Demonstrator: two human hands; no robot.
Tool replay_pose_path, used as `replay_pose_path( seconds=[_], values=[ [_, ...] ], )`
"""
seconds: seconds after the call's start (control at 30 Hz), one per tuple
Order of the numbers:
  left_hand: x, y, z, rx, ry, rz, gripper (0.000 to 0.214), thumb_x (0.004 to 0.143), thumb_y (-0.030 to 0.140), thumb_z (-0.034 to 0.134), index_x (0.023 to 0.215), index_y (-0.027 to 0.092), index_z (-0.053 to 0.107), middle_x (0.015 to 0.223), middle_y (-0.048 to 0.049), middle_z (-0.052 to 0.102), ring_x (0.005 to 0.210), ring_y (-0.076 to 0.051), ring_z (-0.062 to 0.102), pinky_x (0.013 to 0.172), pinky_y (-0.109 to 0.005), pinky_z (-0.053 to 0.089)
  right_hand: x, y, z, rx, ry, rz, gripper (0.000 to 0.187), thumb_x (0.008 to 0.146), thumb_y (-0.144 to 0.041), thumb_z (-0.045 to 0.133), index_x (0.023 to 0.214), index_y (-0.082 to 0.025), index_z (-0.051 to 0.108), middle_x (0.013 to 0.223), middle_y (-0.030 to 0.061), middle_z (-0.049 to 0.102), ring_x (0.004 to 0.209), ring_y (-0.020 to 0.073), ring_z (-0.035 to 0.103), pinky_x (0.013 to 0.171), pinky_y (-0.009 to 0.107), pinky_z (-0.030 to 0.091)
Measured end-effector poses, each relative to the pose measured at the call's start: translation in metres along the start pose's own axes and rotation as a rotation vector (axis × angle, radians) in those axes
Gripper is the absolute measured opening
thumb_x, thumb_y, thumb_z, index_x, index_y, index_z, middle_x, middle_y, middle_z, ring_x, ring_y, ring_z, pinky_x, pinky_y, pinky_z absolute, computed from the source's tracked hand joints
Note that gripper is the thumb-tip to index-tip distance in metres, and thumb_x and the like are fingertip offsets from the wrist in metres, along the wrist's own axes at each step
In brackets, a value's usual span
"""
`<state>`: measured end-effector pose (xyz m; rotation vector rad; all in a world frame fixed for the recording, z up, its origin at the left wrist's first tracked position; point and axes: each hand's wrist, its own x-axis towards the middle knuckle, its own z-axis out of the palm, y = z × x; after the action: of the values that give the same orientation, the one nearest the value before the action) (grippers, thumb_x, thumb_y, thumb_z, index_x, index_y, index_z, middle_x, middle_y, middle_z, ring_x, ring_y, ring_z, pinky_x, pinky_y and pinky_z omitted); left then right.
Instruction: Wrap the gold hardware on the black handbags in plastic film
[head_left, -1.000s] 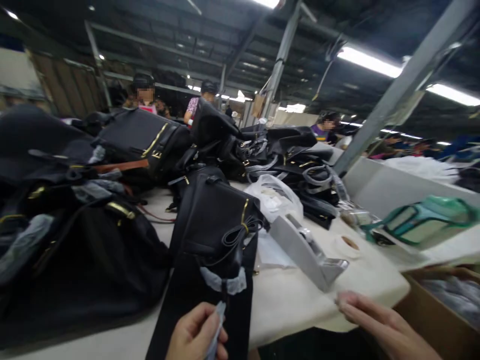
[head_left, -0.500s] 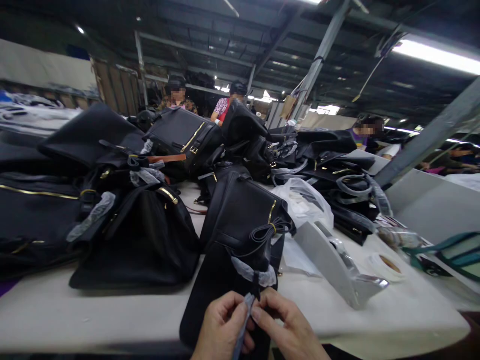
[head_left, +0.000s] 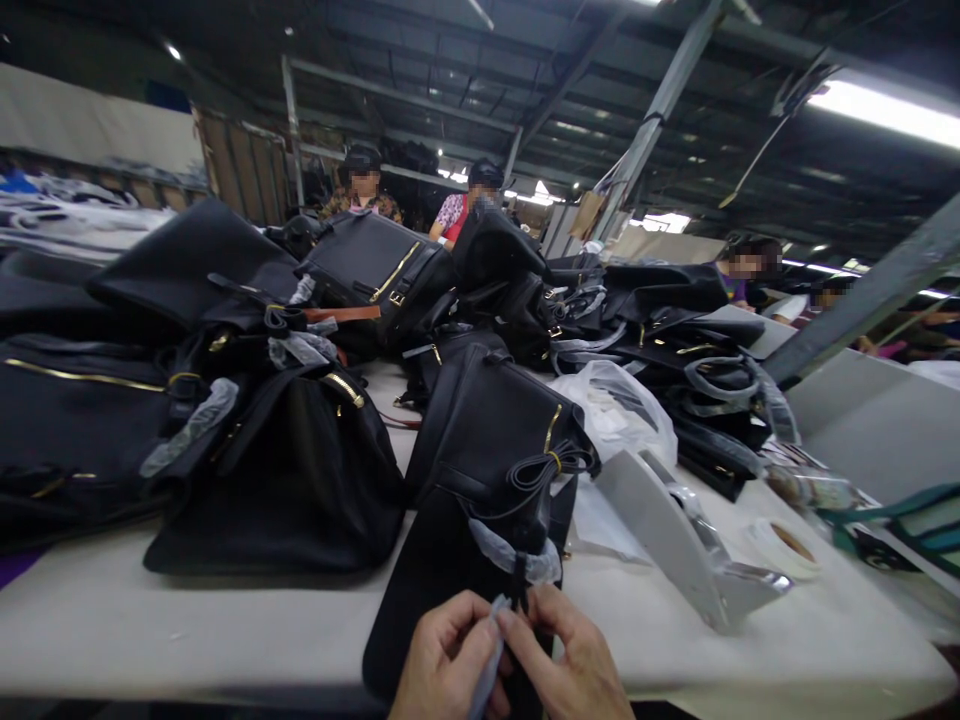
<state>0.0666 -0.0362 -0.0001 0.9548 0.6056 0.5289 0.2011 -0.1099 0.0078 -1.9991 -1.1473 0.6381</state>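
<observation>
At the table's front edge, my left hand [head_left: 442,655] is closed in a pinch on a greyish plastic strip [head_left: 489,684] that hangs down between my hands. Close beside it, the thumb and fingers of my right hand [head_left: 574,660] pinch the strip's top end. Both hands are over the flap [head_left: 427,575] of a black bag [head_left: 487,425]. Just above my fingers lies the bag's handle [head_left: 495,548], partly covered in clear plastic wrap. A coiled black cord [head_left: 536,468] with a yellow tie rests on the bag. My fingers hide part of the strip.
Other black bags [head_left: 300,480] are piled left and behind. To the right are a white plastic bag [head_left: 622,405], a grey tape dispenser [head_left: 675,530] and a tape roll [head_left: 784,550]. Several people work beyond the pile. The white table [head_left: 262,640] ends just below my hands.
The view has shifted slightly, so the scene sits a little further right. My right hand has drawn closer to my left, its thumb now against the strip's top.
</observation>
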Motion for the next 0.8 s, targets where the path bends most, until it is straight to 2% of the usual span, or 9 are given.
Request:
replay_pose_path(
  seconds=[0.1,0.23,0.33,0.47,0.57,0.7,0.8],
  values=[
    [0.0,0.001,-0.001,0.009,0.008,-0.045,0.06,0.068,0.075,0.067,0.067,0.016,0.056,0.055,0.0016,0.061,0.039,-0.007,0.053,0.041,-0.017,0.035,0.0,0.0,-0.004,0.031,-0.014,-0.004,0.037,0.086,-0.053,0.057,0.066,-0.022,0.053,0.07,0.0002,0.058,0.07,0.0199,0.055,0.069,0.028,0.041],
    [0.001,0.001,-0.003,0.02,-0.001,-0.063,0.061,0.069,0.076,0.064,0.067,0.016,0.056,0.051,0.0018,0.06,0.037,-0.007,0.052,0.04,-0.017,0.034,0.0,-0.001,-0.012,0.129,-0.103,0.066,0.036,0.085,-0.054,0.058,0.072,-0.021,0.061,0.072,0.0008,0.063,0.074,0.0212,0.058,0.071,0.028,0.043],
    [0.001,0.0,-0.003,0.011,-0.011,-0.069,0.061,0.068,0.076,0.065,0.069,0.016,0.056,0.052,0.0012,0.062,0.036,-0.006,0.051,0.038,-0.016,0.032,0.0,0.0,-0.013,0.188,-0.101,0.102,0.036,0.085,-0.054,0.06,0.074,-0.02,0.065,0.073,0.0013,0.066,0.076,0.0217,0.059,0.072,0.028,0.044],
    [0.003,-0.007,-0.004,-0.014,-0.016,-0.108,0.063,0.063,0.079,0.067,0.069,0.018,0.053,0.049,0.0015,0.062,0.034,-0.006,0.05,0.036,-0.016,0.029,-0.002,0.005,-0.006,0.331,-0.132,0.122,0.037,0.083,-0.054,0.065,0.075,-0.018,0.067,0.07,0.0013,0.065,0.071,0.0208,0.058,0.067,0.028,0.045],
    [0.004,-0.012,-0.006,-0.032,-0.027,-0.117,0.066,0.059,0.082,0.066,0.072,0.02,0.049,0.045,0.0019,0.061,0.031,-0.007,0.049,0.034,-0.016,0.028,-0.002,0.011,0.001,0.412,-0.135,0.118,0.034,0.083,-0.051,0.067,0.084,-0.017,0.07,0.077,0.0035,0.07,0.077,0.0226,0.063,0.072,0.029,0.048],
    [0.002,-0.011,-0.009,-0.077,-0.053,-0.068,0.059,0.068,0.075,0.067,0.079,0.022,0.043,0.052,0.0008,0.067,0.036,-0.008,0.055,0.037,-0.015,0.032,-0.003,0.015,0.01,0.488,-0.085,0.145,0.036,0.08,-0.052,0.071,0.09,-0.017,0.07,0.083,0.0066,0.074,0.081,0.0249,0.067,0.076,0.031,0.05],
    [0.0,-0.008,-0.01,-0.1,-0.079,-0.033,0.058,0.07,0.074,0.067,0.08,0.023,0.04,0.054,0.0013,0.067,0.036,-0.008,0.055,0.037,-0.014,0.032,-0.002,0.014,0.018,0.587,-0.062,0.137,0.039,0.079,-0.053,0.074,0.092,-0.016,0.068,0.086,0.0077,0.075,0.082,0.0244,0.068,0.077,0.031,0.051]
  ],
)
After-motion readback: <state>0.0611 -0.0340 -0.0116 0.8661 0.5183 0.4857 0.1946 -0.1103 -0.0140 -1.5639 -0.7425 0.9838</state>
